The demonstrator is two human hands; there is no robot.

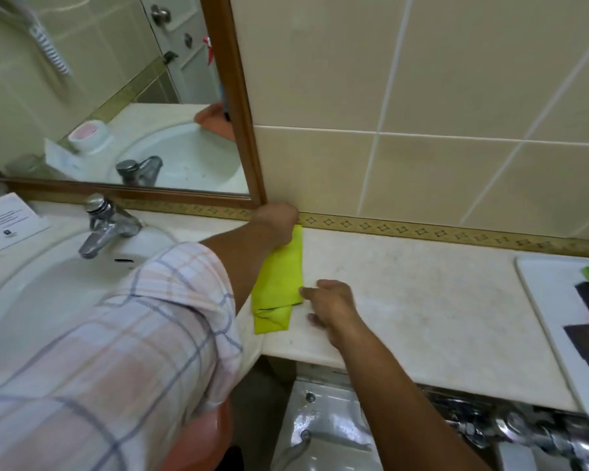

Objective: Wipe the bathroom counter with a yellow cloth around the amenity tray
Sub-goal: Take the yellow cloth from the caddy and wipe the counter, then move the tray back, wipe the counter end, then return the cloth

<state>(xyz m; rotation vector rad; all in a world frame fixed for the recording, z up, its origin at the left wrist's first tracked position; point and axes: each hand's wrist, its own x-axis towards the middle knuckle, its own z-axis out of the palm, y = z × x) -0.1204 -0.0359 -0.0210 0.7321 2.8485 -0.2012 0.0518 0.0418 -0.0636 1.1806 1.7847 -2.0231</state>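
Yellow cloth (279, 283): soft, folded into a long narrow strip with a doubled flap at its near end; it lies flat on the surface between the basin and the tray, its far end at the wall.
Surface (422, 307): pale, mottled stone-like slab, smooth, with a rounded front edge.
Left hand (278, 222): at the back of the surface by the mirror corner, knuckles up, fingers curled down over the far end of the cloth; the grip looks closed on the cloth, though the fingertips are hidden.
Right hand (330, 305): palm down on the surface just right of the cloth, fingers spread loosely, one fingertip touching the cloth's right edge; the grip is open and holds nothing.
Sleeve (116, 351): loose checked fabric in pale pink and white with grey lines, covering much of the basin.
Amenity tray (537, 300): white, flat, rounded corners, at the far right, well apart from the cloth; dark packets and a green item lie in it, cut by the frame edge.
Basin (31, 294): white, round, glossy, left of the cloth.
Tap (106, 226): chromed metal, behind the basin.
Mirror (116, 96): brown wooden frame, above the basin.
Wall tiles (422, 79): glossy beige, with a patterned gold border strip along the surface.
Card (9, 222): white printed paper, far left.
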